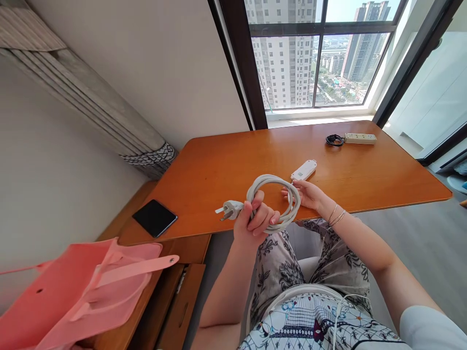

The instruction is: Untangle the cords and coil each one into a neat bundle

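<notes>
My left hand (255, 218) is wrapped round a coiled white power cord (273, 179), held up above the table's front edge. The cord's plug (232, 210) sticks out to the left of the fist, its metal prongs bare. Behind the right side of the coil, my right hand (306, 193) has its fingers closed on the cord near the end of a white power strip (304, 170). Part of those fingertips is hidden by the coil. The strip lies on the tabletop just beyond my right hand.
On the wooden table (219, 160), a beige power strip (360, 139) with a bundled black cord (334, 140) lies at the back right. A black tablet (154, 218) rests at the left edge. A pink bag (83, 291) stands beside an open drawer (182, 306) at lower left.
</notes>
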### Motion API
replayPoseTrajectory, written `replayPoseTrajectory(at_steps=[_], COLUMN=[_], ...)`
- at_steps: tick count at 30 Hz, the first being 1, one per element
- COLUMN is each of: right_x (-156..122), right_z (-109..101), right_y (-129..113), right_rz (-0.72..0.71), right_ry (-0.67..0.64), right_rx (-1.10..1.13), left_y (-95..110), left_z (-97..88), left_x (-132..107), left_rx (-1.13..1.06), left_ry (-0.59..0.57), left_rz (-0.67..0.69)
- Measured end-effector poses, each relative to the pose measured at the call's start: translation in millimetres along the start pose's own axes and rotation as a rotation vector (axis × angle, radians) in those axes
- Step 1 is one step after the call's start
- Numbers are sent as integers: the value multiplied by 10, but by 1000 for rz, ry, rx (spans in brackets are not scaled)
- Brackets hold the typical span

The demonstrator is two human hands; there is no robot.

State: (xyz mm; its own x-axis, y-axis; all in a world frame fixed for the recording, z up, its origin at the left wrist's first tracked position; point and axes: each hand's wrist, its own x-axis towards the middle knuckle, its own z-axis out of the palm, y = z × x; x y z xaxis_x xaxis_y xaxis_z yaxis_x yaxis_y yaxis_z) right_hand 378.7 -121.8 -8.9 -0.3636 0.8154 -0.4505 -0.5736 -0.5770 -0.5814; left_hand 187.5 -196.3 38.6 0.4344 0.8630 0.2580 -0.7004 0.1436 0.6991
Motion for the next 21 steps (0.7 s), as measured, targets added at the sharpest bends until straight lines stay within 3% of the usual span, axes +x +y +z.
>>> replayPoseTrajectory(at_steps=[3,7,10,13,21], right_x=[21,-4,-72,-173,-385], right_z=[61,80,75,87,1], right_y=[-140,-399,-454,-366,-224], right_rz=[-109,-241,-361,-582,-947], right_ry=[150,105,47,-28,-170], right_rx=[195,212,-28,-344,-1089], left_y=[-61,-151,-224,-270,-299], left_z=[-14,-40,-62,-84,-225], left_x=[-27,-4,53,123,252], left_rx=[51,220,301,311,96], left_ry=[-59,-64,-30,-49,-117], left_rz=[-106,-270,-323,-390,-517])
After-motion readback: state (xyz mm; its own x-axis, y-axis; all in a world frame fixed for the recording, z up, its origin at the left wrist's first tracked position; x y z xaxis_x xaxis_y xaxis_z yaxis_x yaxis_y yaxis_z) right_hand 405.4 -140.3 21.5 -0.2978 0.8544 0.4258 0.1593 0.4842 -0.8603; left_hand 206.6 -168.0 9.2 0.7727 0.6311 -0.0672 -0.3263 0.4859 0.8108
